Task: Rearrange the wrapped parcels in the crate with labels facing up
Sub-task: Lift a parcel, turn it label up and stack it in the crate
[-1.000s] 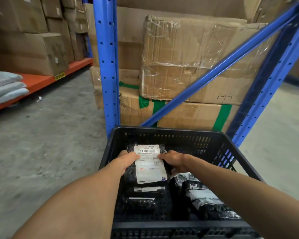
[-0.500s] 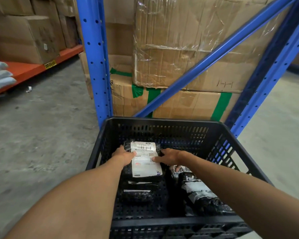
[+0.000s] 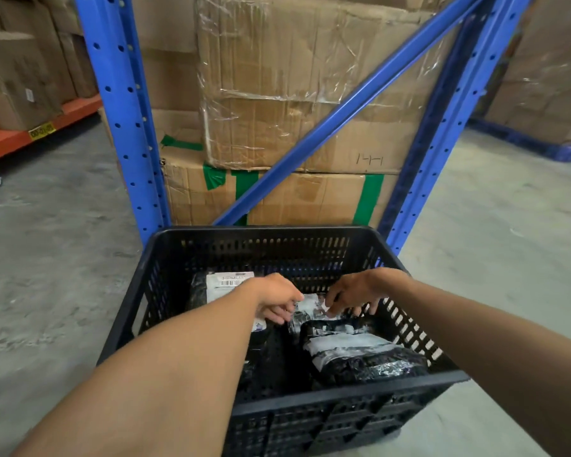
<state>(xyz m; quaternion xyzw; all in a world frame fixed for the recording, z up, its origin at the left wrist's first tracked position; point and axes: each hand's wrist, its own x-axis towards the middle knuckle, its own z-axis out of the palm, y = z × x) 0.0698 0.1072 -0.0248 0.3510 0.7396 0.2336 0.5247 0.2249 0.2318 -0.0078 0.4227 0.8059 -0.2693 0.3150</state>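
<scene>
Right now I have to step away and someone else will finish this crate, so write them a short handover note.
Left hand and right hand both reach to the back right parcel in the black crate; a firm grip cannot be confirmed.
Done: the back left parcel lies label up.
Left: the right front parcel shows crumpled wrap with no readable label; the front left is hidden by the forearm, so check it.
</scene>
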